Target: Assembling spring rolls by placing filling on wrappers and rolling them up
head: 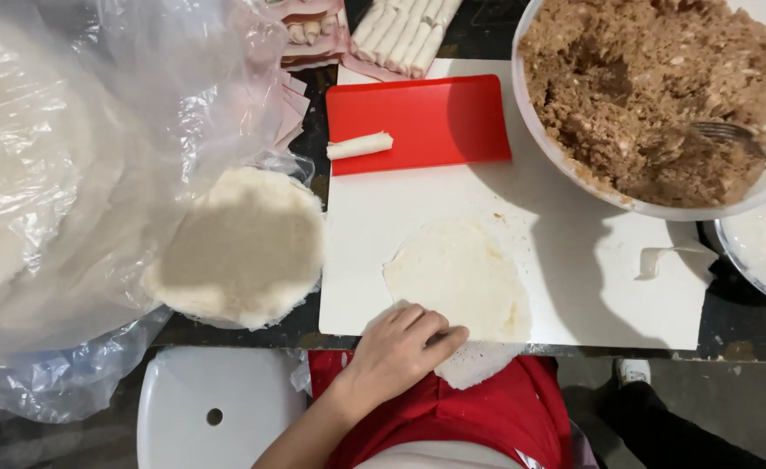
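At the far left a clear plastic bag [70, 174] is heaped, and beside it lies a stack of round wrappers [244, 247]. The left hand [400, 347] lies flat, fingers loosely spread, pressing the near edge of one wrapper [461, 278] on the white board [574, 295]; it grips nothing. This wrapper hangs a little over the bench edge. The step seems to be laying the sheet flat before filling. A finished roll [359, 145] rests on the red mat [426, 122]. The filling bowl [652, 95] with a fork [739, 139] stands right, with free board between. The right hand is not in view.
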